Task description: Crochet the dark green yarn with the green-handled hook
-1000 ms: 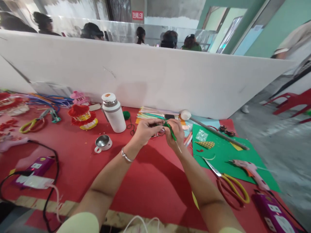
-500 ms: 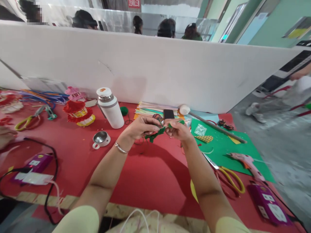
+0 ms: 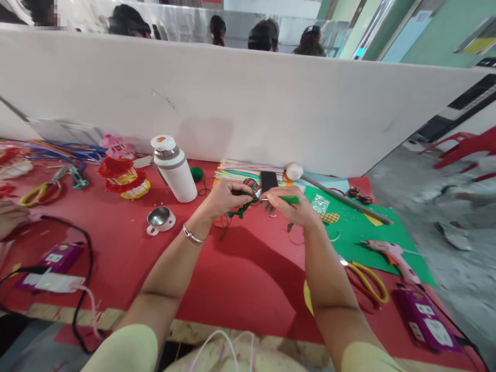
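My left hand [image 3: 226,199] pinches green yarn [image 3: 242,211], partly hidden; my right hand [image 3: 293,209] pinches a tool [image 3: 291,199], its tip unclear.

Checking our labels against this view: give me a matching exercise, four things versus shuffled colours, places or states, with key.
Things:
1. vacuum flask
2. crochet hook
3. hot glue gun
4. green yarn piece

Places, colours or states:
A. pinched in the left hand
B. mostly pink, lying on its side
C. mostly white, standing upright
D. held in the right hand

Pairs: 1-C, 2-D, 3-B, 4-A
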Available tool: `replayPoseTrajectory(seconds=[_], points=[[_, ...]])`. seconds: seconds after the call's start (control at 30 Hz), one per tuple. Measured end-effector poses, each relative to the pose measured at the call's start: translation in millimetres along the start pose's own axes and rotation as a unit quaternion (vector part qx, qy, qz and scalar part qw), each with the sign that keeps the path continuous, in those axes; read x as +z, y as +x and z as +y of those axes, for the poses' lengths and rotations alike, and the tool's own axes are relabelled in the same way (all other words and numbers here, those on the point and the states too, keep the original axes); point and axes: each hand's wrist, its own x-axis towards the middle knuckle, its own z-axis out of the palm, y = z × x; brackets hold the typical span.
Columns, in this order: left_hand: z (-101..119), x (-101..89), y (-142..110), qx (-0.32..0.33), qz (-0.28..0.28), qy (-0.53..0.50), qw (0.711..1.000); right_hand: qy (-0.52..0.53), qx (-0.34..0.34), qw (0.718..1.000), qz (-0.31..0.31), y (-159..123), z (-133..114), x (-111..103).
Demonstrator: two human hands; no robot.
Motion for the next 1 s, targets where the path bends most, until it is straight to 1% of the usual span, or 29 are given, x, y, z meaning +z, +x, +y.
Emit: replayPoseTrajectory(seconds=[0.07,0.13,0.17,0.23,0.3,0.37,0.47,0.53,0.6,0.7,0.77,0.83,0.9,1.0], points=[[-2.8,0.0,2.0,0.02,0.044,0.017,0.999,-0.115,-0.072,0.99,0.023,2.9,0.6,5.5],[-5.3,-1.4,4.0,0.039,0.094,0.016,0.995,-0.206,-0.132,0.969,0.04,6.5,5.2,12.7],[-5.9,-2.4,4.7,0.042,0.118,0.002,0.992,-0.239,-0.152,0.958,0.048,8.2,8.7,16.6],[-4.8,-4.2,5.7,0.013,0.147,-0.059,0.987,-0.299,-0.177,0.935,0.067,10.6,16.7,24.0],[-1.0,-4.8,5.8,-0.046,0.133,-0.151,0.978,-0.344,-0.195,0.914,0.088,11.2,24.5,29.5],[3.9,-4.4,5.5,-0.092,0.095,-0.241,0.962,-0.369,-0.212,0.899,0.104,10.5,30.3,32.4],[8.8,-4.7,5.1,-0.113,0.031,-0.316,0.942,-0.376,-0.24,0.887,0.12,9.5,33.3,31.7],[8.7,-7.7,5.0,-0.114,-0.006,-0.323,0.939,-0.348,-0.258,0.893,0.12,10.0,31.0,28.2],[6.6,-12.6,4.5,-0.11,-0.031,-0.294,0.949,-0.287,-0.268,0.913,0.109,11.2,25.9,23.2],[3.0,-18.5,3.0,-0.098,-0.043,-0.181,0.978,-0.198,-0.249,0.944,0.082,12.7,16.3,15.0],[2.0,-18.6,1.9,-0.092,-0.052,-0.085,0.991,-0.175,-0.235,0.954,0.059,12.6,10.8,11.0],[2.3,-16.1,1.0,-0.09,-0.066,-0.004,0.994,-0.166,-0.227,0.959,0.035,11.6,6.5,9.0],[3.1,-13.5,0.6,-0.093,-0.081,0.047,0.991,-0.156,-0.219,0.963,0.018,10.0,2.9,8.0],[4.2,-13.4,-0.2,-0.091,-0.111,0.063,0.988,-0.096,-0.176,0.98,0.011,7.8,0.2,7.1]])
